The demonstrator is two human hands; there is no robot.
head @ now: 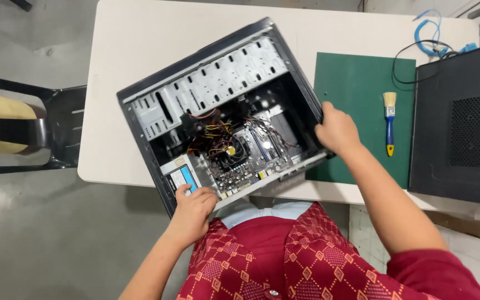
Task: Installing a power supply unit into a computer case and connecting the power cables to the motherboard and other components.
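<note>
The boxy metal computer case (223,111), lying open and turned diagonally, is being gripped by the left hand (193,208) and the right hand (335,130).

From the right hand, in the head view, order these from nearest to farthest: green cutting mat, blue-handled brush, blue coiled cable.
From the right hand:
1. Green cutting mat, just beside it, to its right.
2. Blue-handled brush, lying on the mat, further right.
3. Blue coiled cable, at the table's far right corner.
</note>
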